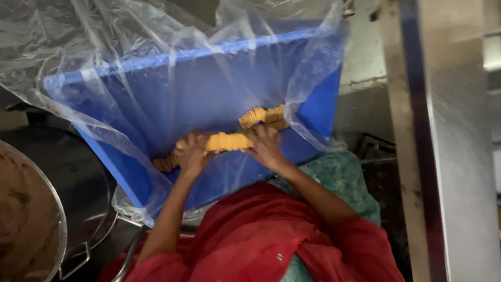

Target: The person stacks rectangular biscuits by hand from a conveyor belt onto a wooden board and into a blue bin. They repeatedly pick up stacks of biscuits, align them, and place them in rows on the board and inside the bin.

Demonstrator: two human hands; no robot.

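The person's left hand (190,152) and right hand (266,145) press in from either end of a row of biscuits (228,141), each hand closed on one end, so the stack is held between the palms above the floor of a blue crate (156,99). The crate is lined with a clear plastic sheet (104,42) that billows over its rim and walls.

To do this step well, the judgement is that steady inward pressure from both ends matters most: a row gripped this way will probably buckle in the middle if either hand slackens. Keeping it level and low over the liner would limit any spill.

The biscuits are thin, golden-yellow and ridged at the edge, packed face to face on edge. More of them lie inside the crate: a second row (263,116) near the right wall, just behind the right hand, and a darker run (166,164) by the near left wall beside the left wrist.

A large metal pot (78,177) stands left of the crate, and a steel surface (459,156) runs down the right.
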